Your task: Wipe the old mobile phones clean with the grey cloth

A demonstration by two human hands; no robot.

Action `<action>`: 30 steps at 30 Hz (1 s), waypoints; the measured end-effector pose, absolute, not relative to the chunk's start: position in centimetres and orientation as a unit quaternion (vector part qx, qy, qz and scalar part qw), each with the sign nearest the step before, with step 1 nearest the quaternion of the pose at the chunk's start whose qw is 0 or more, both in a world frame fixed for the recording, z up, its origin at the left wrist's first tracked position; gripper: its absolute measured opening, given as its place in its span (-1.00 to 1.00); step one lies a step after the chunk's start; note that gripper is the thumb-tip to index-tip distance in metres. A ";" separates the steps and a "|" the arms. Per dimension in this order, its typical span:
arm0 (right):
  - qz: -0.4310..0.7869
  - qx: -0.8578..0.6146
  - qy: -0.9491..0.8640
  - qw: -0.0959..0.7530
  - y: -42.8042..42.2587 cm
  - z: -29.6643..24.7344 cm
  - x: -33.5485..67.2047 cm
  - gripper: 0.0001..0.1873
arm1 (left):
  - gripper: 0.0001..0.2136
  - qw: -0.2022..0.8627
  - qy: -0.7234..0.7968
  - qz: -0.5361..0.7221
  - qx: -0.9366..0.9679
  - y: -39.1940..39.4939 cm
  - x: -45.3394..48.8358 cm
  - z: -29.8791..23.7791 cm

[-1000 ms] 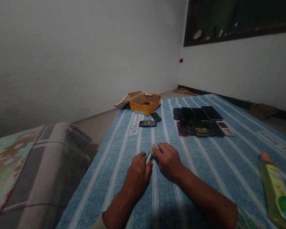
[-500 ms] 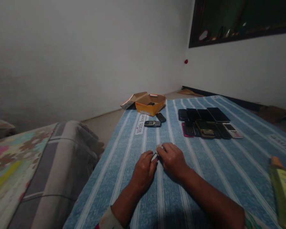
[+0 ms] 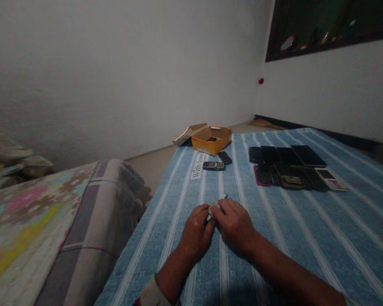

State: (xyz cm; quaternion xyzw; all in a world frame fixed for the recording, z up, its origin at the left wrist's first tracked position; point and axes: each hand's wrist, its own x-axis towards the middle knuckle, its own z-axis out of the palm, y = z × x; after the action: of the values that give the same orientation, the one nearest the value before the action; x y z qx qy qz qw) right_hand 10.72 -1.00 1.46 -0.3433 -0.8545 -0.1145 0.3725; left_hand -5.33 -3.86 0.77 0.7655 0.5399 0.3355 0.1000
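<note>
My left hand [image 3: 196,231] is closed with fingers and thumb pinched around a small pale-edged item that is mostly hidden. My right hand [image 3: 236,221] presses a crumpled whitish cloth [image 3: 214,209] against this item, its fingertips touching my left. A light tip [image 3: 224,196] pokes out beyond the right fingers; whether it belongs to the item or the cloth I cannot tell. Further off on the striped tablecloth [image 3: 166,204] lie a dark keypad phone [image 3: 214,165] and a black phone [image 3: 225,157].
An orange cardboard box [image 3: 207,146] with its lid open stands at the far edge, a dark object inside. To the right, several phones lie in two rows, among them a white phone [image 3: 332,180] and a pink-edged phone [image 3: 262,175]. A draped bed or bench [image 3: 92,221] is at left.
My view has swung left, so everything sits further right in the picture. My hands have come slightly nearer to me; the right fingers and cloth have shifted along the item.
</note>
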 end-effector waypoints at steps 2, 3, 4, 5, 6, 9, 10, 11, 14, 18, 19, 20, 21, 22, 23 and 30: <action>-0.129 -0.367 -0.844 0.370 -0.5 1.6 11.2 -0.84 | -0.84 0.102 0.543 0.337 0.762 -3.8 -5.3 0.8; -0.137 -0.381 -0.836 0.370 -0.3 1.7 11.5 -0.85 | -0.86 0.104 0.544 0.336 0.762 -3.8 -5.3 0.8; -0.143 -0.391 -0.830 0.371 -0.2 1.7 11.6 -0.85 | -0.86 0.107 0.544 0.336 0.761 -3.8 -5.3 0.8; -0.145 -0.392 -0.828 0.374 -0.3 1.7 11.6 -0.84 | -0.86 0.111 0.545 0.336 0.760 -3.8 -5.3 0.8; -0.143 -0.384 -0.831 0.376 -0.6 1.7 11.4 -0.84 | -0.86 0.115 0.545 0.338 0.759 -3.8 -5.3 0.8; -0.131 -0.334 -0.852 0.381 -1.5 1.5 10.6 -0.80 | -0.83 0.129 0.539 0.347 0.757 -3.8 -5.3 0.8; -0.130 -0.325 -0.857 0.379 -1.7 1.5 10.4 -0.79 | -0.83 0.133 0.537 0.349 0.756 -3.8 -5.3 0.8; -0.130 -0.326 -0.858 0.376 -1.6 1.5 10.4 -0.80 | -0.83 0.135 0.537 0.350 0.756 -3.7 -5.3 0.8; -0.132 -0.378 -0.841 0.364 -0.3 1.6 11.1 -0.85 | -0.85 0.129 0.544 0.347 0.753 -3.6 -5.2 0.9; -0.104 -0.459 -0.813 0.343 2.2 1.4 12.9 -0.82 | -0.86 0.130 0.542 0.340 0.757 -3.6 -5.2 1.2; -0.094 -0.471 -0.809 0.339 2.7 1.3 13.2 -0.80 | -0.86 0.130 0.542 0.339 0.758 -3.6 -5.2 1.2; -0.085 -0.479 -0.806 0.337 2.9 1.2 13.4 -0.79 | -0.86 0.130 0.542 0.338 0.758 -3.6 -5.3 1.3; -0.080 -0.485 -0.803 0.337 3.1 1.1 13.6 -0.79 | -0.86 0.129 0.544 0.336 0.758 -3.5 -5.3 1.4; -0.078 -0.486 -0.802 0.339 3.1 1.1 13.6 -0.79 | -0.85 0.129 0.545 0.334 0.758 -3.5 -5.3 1.4; -0.079 -0.484 -0.802 0.341 2.9 1.1 13.5 -0.79 | -0.85 0.129 0.547 0.333 0.757 -3.5 -5.3 1.4; -0.136 -0.374 -0.840 0.369 -0.3 1.7 11.1 -0.87 | -0.85 0.140 0.545 0.340 0.754 -3.5 -5.1 1.4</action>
State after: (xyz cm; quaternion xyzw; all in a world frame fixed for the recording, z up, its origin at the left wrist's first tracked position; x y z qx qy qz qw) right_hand 11.13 -0.26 1.66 -0.3738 -0.8399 -0.1356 0.3693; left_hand -5.11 -3.49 1.39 0.7537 0.5449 0.3396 0.1403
